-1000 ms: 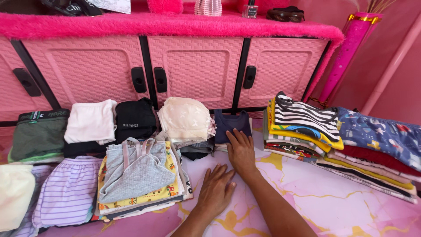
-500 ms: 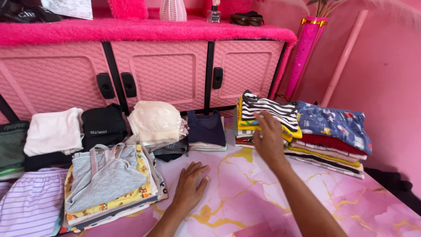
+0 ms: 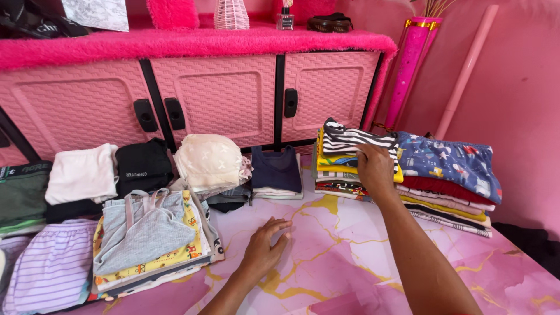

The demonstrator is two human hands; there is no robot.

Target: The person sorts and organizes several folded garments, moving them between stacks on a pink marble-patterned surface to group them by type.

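Your right hand [image 3: 375, 169] grips the black-and-white striped folded shirt [image 3: 356, 140] on top of the tall stack of folded clothes [image 3: 443, 195].
Your left hand [image 3: 263, 251] lies open and flat on the pink marble floor [image 3: 350, 256], left of that stack. Pull hard and the stack could tip. Your fingertips are hidden.

Two hands [image 3: 265, 248], three pink cabinet doors [image 3: 224, 96], four black handles [image 3: 175, 114], two rolled pink tubes [image 3: 408, 70], one small bottle [image 3: 284, 20].

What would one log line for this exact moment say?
right hand: on stack of folded shirts, gripping top layers | left hand: flat on pink marble mat, empty | nearby: navy top
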